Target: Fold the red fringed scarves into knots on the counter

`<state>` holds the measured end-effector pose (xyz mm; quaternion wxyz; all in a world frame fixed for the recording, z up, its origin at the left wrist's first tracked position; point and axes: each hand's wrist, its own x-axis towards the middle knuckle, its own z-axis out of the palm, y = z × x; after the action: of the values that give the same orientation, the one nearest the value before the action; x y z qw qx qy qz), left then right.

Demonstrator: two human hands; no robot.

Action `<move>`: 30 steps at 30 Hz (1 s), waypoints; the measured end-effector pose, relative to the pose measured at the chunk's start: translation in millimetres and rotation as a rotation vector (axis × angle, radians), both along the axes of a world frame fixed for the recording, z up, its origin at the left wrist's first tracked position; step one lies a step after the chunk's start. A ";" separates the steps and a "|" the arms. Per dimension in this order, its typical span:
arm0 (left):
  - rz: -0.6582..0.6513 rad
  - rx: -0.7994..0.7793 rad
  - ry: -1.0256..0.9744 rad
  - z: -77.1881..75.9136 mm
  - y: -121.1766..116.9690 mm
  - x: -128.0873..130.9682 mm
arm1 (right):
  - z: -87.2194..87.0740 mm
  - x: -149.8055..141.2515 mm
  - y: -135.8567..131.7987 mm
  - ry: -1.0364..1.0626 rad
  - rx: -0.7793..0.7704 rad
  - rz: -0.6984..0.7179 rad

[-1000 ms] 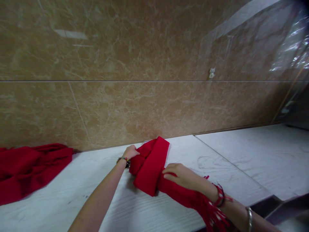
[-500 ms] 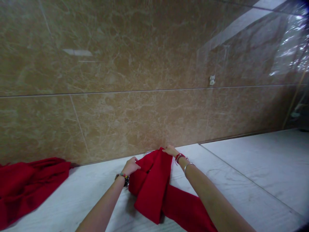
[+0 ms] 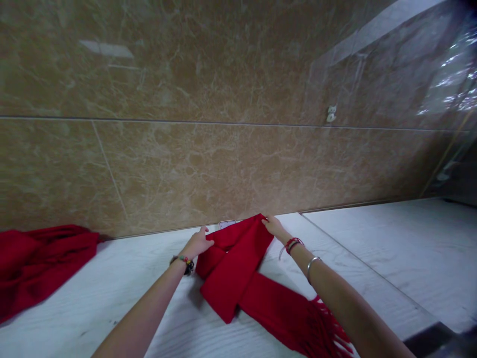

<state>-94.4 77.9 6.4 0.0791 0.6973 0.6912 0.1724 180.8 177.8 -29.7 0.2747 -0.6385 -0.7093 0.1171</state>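
Note:
A red scarf (image 3: 238, 268) lies partly folded on the white wood-grain surface, one band crossing over another. Its fringed end trails toward the lower right, partly behind my right forearm. My left hand (image 3: 199, 243) pinches the scarf's upper left edge, thumb on the near side. At the upper right corner, the fingers of my right hand (image 3: 273, 225) grip the cloth. Between the two hands the top edge is drawn fairly straight. A small flat pale object with a thin rim (image 3: 227, 223) shows behind that edge, mostly hidden.
Another red cloth (image 3: 44, 263) lies bunched at the left. The brown marbled tile wall (image 3: 208, 169) rises right behind the white surface (image 3: 156, 298), with a small white figure (image 3: 331, 113) on it. A dark object (image 3: 432, 340) sits at the lower right.
My right hand has drawn the scarf's corner to the right, and the top edge is stretched wider. The fringe has come into view as the camera shifted.

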 end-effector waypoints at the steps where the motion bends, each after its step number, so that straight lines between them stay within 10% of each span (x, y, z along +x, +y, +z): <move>1: -0.056 0.042 0.005 0.7 -2.2 0.0 | 2.2 -3.7 2.4 0.001 0.022 -0.002; 6: -0.516 0.151 0.123 2.2 -15.4 -4.0 | 9.7 -32.0 -10.7 -0.001 0.189 0.085; 13: -0.533 0.071 0.204 -0.2 -18.9 -13.3 | 20.6 -69.3 -68.7 -0.189 0.300 0.930; 30: -0.535 0.013 0.067 -6.0 -40.6 -2.4 | 18.5 -43.4 -76.4 -0.413 0.285 0.787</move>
<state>-96.8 37.3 0.4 0.0947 0.8608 0.4837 0.1266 137.4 101.4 -11.1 0.1474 -0.2869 -0.9464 -0.0157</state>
